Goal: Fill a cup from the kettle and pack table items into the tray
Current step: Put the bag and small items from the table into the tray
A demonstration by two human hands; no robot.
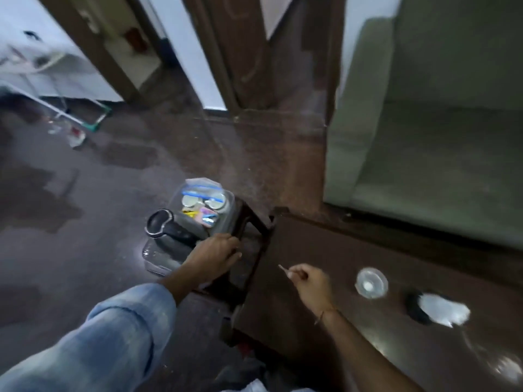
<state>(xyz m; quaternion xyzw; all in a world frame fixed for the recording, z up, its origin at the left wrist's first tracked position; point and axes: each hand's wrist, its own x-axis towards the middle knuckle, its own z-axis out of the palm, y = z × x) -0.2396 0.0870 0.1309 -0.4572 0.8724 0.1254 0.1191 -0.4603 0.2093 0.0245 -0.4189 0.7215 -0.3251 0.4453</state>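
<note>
A clear plastic tray (154, 257) sits on a small dark stool (249, 219) left of the dark table (325, 267). It holds a black kettle (169, 227), a zip bag and small colourful items (202, 205). My left hand (215, 254) rests with curled fingers on the tray's near right edge beside the kettle. Over the table's left part, my right hand (310, 282) pinches a thin pale stick (283, 269). A clear cup (371, 282) stands upright on the table to the right of that hand.
A black round object with a crumpled white thing (435, 308) on it lies right of the cup. A green sofa (424, 123) stands behind the table. My jeans-clad knee (113, 329) is at the lower left. Dark floor, with a white metal rack (76, 111), lies at far left.
</note>
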